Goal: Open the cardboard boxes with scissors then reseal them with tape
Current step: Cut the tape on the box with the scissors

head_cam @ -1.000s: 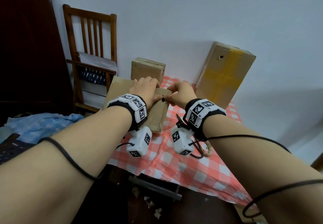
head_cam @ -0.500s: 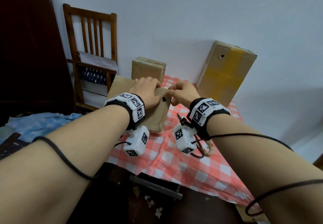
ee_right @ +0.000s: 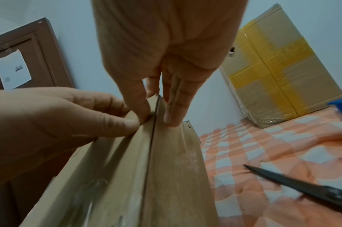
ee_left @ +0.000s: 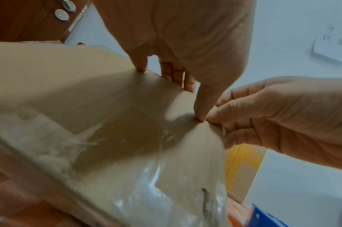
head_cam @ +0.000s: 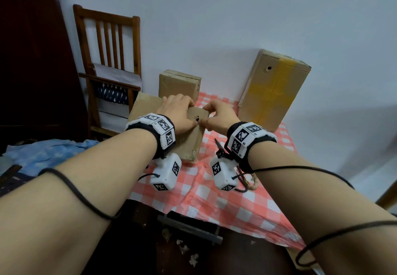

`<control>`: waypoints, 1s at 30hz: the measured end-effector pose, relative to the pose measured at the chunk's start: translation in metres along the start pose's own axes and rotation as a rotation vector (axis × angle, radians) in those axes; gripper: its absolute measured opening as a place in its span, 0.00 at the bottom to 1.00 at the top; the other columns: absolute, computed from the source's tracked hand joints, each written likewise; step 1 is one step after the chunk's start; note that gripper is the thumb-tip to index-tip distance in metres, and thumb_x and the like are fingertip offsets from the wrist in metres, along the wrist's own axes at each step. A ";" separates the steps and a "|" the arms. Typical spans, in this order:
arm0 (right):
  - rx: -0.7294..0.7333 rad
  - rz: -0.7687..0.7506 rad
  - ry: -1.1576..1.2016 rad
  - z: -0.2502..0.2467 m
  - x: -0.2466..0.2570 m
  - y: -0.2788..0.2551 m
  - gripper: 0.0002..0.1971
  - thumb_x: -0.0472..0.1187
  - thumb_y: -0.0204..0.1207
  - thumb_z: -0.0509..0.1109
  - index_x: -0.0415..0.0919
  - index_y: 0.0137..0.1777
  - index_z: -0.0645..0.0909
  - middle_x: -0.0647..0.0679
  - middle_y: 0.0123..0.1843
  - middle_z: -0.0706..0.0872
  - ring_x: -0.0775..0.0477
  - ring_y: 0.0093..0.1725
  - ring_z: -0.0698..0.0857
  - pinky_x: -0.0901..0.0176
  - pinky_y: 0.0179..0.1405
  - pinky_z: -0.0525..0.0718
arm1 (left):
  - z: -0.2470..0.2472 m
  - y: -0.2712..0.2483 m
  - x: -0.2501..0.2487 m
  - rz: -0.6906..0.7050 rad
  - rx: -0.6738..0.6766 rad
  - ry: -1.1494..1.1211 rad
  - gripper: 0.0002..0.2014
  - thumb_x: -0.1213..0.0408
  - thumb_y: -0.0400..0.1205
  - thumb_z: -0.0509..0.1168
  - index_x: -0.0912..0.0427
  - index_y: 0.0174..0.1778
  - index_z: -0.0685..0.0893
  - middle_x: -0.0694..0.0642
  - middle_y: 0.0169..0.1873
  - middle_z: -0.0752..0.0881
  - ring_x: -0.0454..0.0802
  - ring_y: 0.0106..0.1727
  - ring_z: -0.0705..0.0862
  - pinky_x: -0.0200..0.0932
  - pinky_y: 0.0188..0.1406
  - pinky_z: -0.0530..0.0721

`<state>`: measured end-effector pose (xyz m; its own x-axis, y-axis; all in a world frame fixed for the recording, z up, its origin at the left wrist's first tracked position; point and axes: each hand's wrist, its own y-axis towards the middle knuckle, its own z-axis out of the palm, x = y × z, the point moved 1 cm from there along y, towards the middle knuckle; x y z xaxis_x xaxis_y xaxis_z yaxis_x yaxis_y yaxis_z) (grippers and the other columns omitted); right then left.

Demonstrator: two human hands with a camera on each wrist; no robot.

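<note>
A flat cardboard box (head_cam: 191, 143) lies on the checked tablecloth (head_cam: 214, 201), with clear tape on its near end (ee_left: 156, 176). My left hand (head_cam: 178, 111) is on the box top, its fingers hooked over the far edge and its thumb (ee_left: 200, 110) pressing beside the seam. My right hand (head_cam: 214, 113) pinches the edge of a flap (ee_right: 156, 116) between thumb and fingers at the box's right side. The black scissors (ee_right: 302, 182) lie shut on the cloth under my right wrist. A blue tape dispenser (ee_right: 341, 112) stands to the right.
A small cardboard box (head_cam: 179, 85) stands behind the flat one. A tall box with yellow tape (head_cam: 272, 90) leans on the wall at the back right. A wooden chair (head_cam: 109, 60) is at the left, and a blue cloth (head_cam: 43, 154) lies nearer.
Both hands keep their hold at the same edge of the box. They have shifted only slightly.
</note>
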<state>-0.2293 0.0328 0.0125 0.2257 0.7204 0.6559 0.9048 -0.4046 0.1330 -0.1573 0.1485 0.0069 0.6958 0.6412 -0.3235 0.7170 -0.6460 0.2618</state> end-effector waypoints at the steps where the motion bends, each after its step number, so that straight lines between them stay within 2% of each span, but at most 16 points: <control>1: -0.013 -0.004 -0.001 0.001 0.000 0.001 0.12 0.35 0.68 0.75 0.42 0.48 0.76 0.41 0.52 0.85 0.38 0.48 0.87 0.40 0.50 0.86 | 0.000 0.000 0.000 -0.003 0.001 0.000 0.24 0.50 0.78 0.69 0.53 0.69 0.74 0.55 0.67 0.75 0.56 0.70 0.69 0.55 0.75 0.65; 5: 0.013 0.060 0.090 -0.004 0.000 0.000 0.11 0.30 0.69 0.74 0.45 0.43 0.75 0.39 0.49 0.86 0.41 0.40 0.86 0.41 0.48 0.88 | 0.000 -0.001 -0.001 -0.006 -0.014 0.009 0.24 0.49 0.79 0.68 0.52 0.69 0.74 0.55 0.67 0.75 0.56 0.70 0.69 0.55 0.74 0.65; 9: 0.019 0.026 0.039 -0.003 0.000 -0.003 0.14 0.33 0.68 0.76 0.42 0.49 0.76 0.42 0.54 0.84 0.40 0.49 0.87 0.43 0.50 0.87 | 0.001 0.000 -0.003 -0.024 -0.016 0.011 0.23 0.50 0.80 0.67 0.53 0.69 0.74 0.55 0.68 0.75 0.56 0.71 0.68 0.57 0.76 0.64; 12: 0.018 0.060 0.129 -0.004 -0.001 -0.005 0.13 0.27 0.70 0.70 0.39 0.52 0.77 0.39 0.54 0.85 0.41 0.43 0.86 0.42 0.50 0.88 | -0.002 -0.001 -0.001 0.007 -0.011 -0.019 0.23 0.55 0.80 0.66 0.53 0.71 0.73 0.56 0.69 0.74 0.56 0.72 0.67 0.56 0.76 0.63; 13: 0.021 0.073 0.162 -0.005 -0.003 -0.006 0.14 0.25 0.70 0.67 0.38 0.54 0.78 0.37 0.54 0.85 0.43 0.41 0.85 0.43 0.50 0.88 | -0.003 -0.002 0.002 0.033 0.020 -0.033 0.28 0.55 0.77 0.68 0.54 0.73 0.71 0.56 0.70 0.72 0.56 0.72 0.67 0.54 0.76 0.63; 15: 0.035 0.061 0.169 -0.007 -0.003 -0.012 0.17 0.25 0.71 0.66 0.37 0.59 0.79 0.39 0.57 0.86 0.46 0.41 0.84 0.49 0.48 0.88 | 0.000 -0.007 0.007 0.086 0.131 -0.008 0.47 0.51 0.68 0.76 0.57 0.80 0.61 0.57 0.75 0.65 0.55 0.76 0.61 0.50 0.77 0.59; 17: 0.045 0.031 0.146 -0.007 -0.002 -0.017 0.19 0.27 0.72 0.67 0.38 0.63 0.77 0.43 0.60 0.84 0.49 0.46 0.82 0.61 0.43 0.85 | 0.010 -0.012 0.011 0.126 0.216 0.155 0.69 0.38 0.54 0.78 0.60 0.83 0.44 0.56 0.79 0.53 0.55 0.82 0.49 0.52 0.82 0.49; 18: 0.049 0.027 0.135 -0.007 -0.002 -0.019 0.21 0.27 0.73 0.67 0.38 0.66 0.76 0.44 0.62 0.83 0.50 0.49 0.81 0.66 0.42 0.82 | 0.016 -0.014 0.013 0.134 0.239 0.258 0.76 0.34 0.50 0.77 0.60 0.83 0.36 0.56 0.81 0.47 0.56 0.83 0.43 0.55 0.83 0.43; 20: 0.057 0.026 0.121 -0.008 -0.002 -0.021 0.25 0.26 0.73 0.68 0.39 0.70 0.74 0.46 0.66 0.81 0.51 0.58 0.79 0.67 0.48 0.77 | 0.024 -0.015 0.014 0.121 0.268 0.405 0.81 0.34 0.49 0.80 0.60 0.79 0.25 0.58 0.81 0.37 0.60 0.83 0.36 0.59 0.82 0.38; 22: 0.057 0.028 0.109 -0.009 -0.004 -0.025 0.27 0.29 0.75 0.68 0.38 0.75 0.71 0.44 0.71 0.78 0.48 0.66 0.78 0.61 0.56 0.79 | 0.022 -0.018 0.011 0.112 0.263 0.465 0.81 0.37 0.51 0.82 0.60 0.78 0.23 0.61 0.81 0.36 0.62 0.83 0.35 0.61 0.82 0.39; 23: 0.057 0.040 0.096 -0.009 -0.005 -0.027 0.29 0.31 0.76 0.68 0.38 0.77 0.67 0.43 0.74 0.76 0.47 0.66 0.79 0.59 0.58 0.80 | 0.021 -0.020 0.009 0.117 0.259 0.482 0.80 0.38 0.53 0.82 0.59 0.78 0.23 0.63 0.81 0.38 0.63 0.83 0.36 0.62 0.82 0.40; 25: 0.073 0.079 0.076 -0.008 -0.011 -0.033 0.33 0.32 0.77 0.67 0.37 0.81 0.61 0.43 0.76 0.73 0.47 0.61 0.80 0.60 0.54 0.83 | 0.017 -0.023 0.006 0.134 0.258 0.512 0.77 0.39 0.55 0.81 0.58 0.79 0.25 0.65 0.80 0.40 0.65 0.83 0.38 0.65 0.81 0.42; 27: 0.112 0.106 0.044 -0.008 -0.020 -0.035 0.33 0.27 0.76 0.66 0.38 0.81 0.62 0.43 0.75 0.74 0.46 0.62 0.81 0.57 0.55 0.85 | 0.013 -0.025 0.003 0.142 0.241 0.540 0.75 0.39 0.56 0.80 0.58 0.80 0.26 0.66 0.79 0.41 0.65 0.82 0.40 0.68 0.80 0.44; 30: 0.231 0.142 -0.032 -0.008 -0.028 -0.044 0.30 0.22 0.75 0.57 0.39 0.77 0.70 0.42 0.73 0.78 0.44 0.69 0.79 0.50 0.68 0.80 | 0.002 -0.025 -0.002 0.132 0.193 0.546 0.74 0.38 0.58 0.79 0.57 0.81 0.28 0.68 0.79 0.42 0.65 0.82 0.40 0.69 0.80 0.44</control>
<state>-0.2781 0.0263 -0.0058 0.3638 0.6847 0.6316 0.9210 -0.3658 -0.1339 -0.1765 0.1623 -0.0002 0.7355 0.6379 0.2284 0.6385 -0.7653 0.0815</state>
